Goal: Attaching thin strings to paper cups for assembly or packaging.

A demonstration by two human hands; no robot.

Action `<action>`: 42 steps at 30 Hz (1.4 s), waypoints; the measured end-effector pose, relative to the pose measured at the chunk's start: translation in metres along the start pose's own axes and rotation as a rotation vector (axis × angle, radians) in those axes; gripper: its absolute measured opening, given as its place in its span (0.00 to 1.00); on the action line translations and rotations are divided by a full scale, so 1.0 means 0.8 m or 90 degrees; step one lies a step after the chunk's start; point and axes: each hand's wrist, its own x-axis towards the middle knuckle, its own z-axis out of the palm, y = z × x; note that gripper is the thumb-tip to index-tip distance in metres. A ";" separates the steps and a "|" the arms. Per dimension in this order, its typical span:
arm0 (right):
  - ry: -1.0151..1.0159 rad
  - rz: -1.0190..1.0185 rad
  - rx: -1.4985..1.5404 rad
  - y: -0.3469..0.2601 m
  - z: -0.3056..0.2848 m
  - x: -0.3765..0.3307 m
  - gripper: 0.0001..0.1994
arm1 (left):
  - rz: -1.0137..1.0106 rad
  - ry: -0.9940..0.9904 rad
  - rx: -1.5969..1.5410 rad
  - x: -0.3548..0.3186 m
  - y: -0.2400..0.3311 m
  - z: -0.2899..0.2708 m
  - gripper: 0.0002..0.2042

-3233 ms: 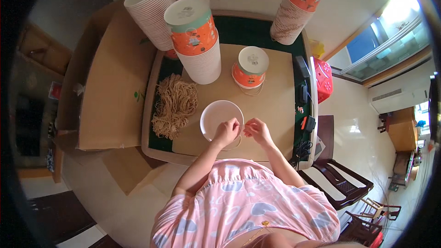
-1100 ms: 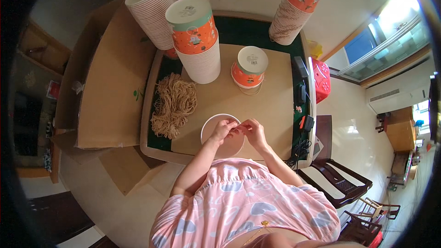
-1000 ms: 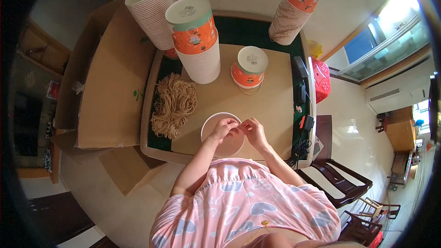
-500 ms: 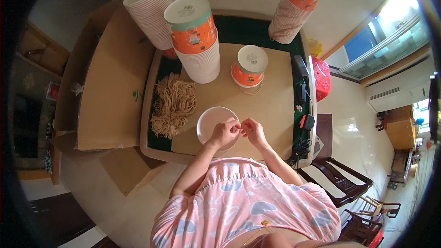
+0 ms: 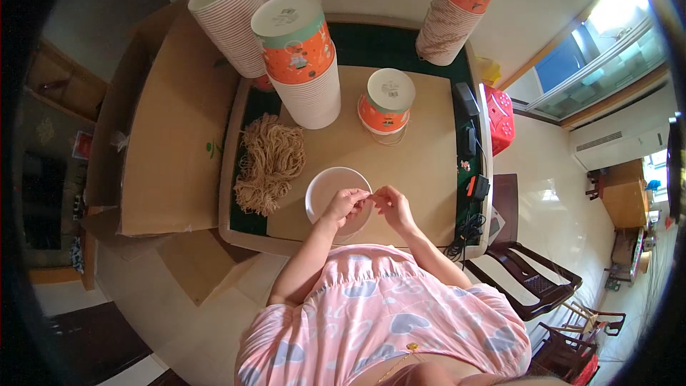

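A white paper bucket (image 5: 311,193) stands mouth up near the table's front edge. My left hand (image 5: 346,206) is over its right side, fingertips pinched together. Just past the right rim, my right hand (image 5: 393,209) pinches too, its fingertips meeting those of the left. What lies between the fingers is too small to make out. Left of the bucket is a loose bundle of beige string (image 5: 270,161). Farther off, an upside-down orange and green paper bucket (image 5: 386,111) has string looped about its lower part.
Tall stacks of paper buckets stand at the back left (image 5: 304,93) and back right (image 5: 450,28). A cardboard sheet (image 5: 429,171) covers the table's middle. Black adapters and cables (image 5: 468,232) line the right edge. A large cardboard box (image 5: 175,136) adjoins the left side; a dark chair (image 5: 532,279) stands at right.
My hands have shifted only slightly at the bucket's right rim, the fingers still pinched together. The whole view has moved a little; the buckets and string have stayed in place.
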 end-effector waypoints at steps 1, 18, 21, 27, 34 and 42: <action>-0.001 -0.049 -0.035 0.003 0.001 -0.003 0.04 | -0.026 -0.036 -0.052 0.000 0.002 -0.002 0.04; 0.035 -0.023 -0.029 0.010 -0.004 0.005 0.05 | 0.366 0.074 0.446 -0.020 0.008 0.025 0.04; 0.026 -0.012 -0.046 0.010 -0.001 0.005 0.06 | 0.359 0.103 0.358 -0.006 -0.014 0.011 0.04; 0.056 -0.120 -0.087 0.007 0.005 -0.011 0.04 | -0.065 0.016 0.020 -0.018 0.007 0.010 0.08; 0.019 -0.206 -0.221 -0.006 0.012 -0.026 0.05 | -0.044 -0.035 0.009 -0.005 -0.004 0.001 0.07; 0.018 -0.184 -0.242 0.000 -0.003 -0.017 0.05 | -0.141 -0.042 -0.184 -0.004 0.004 -0.001 0.07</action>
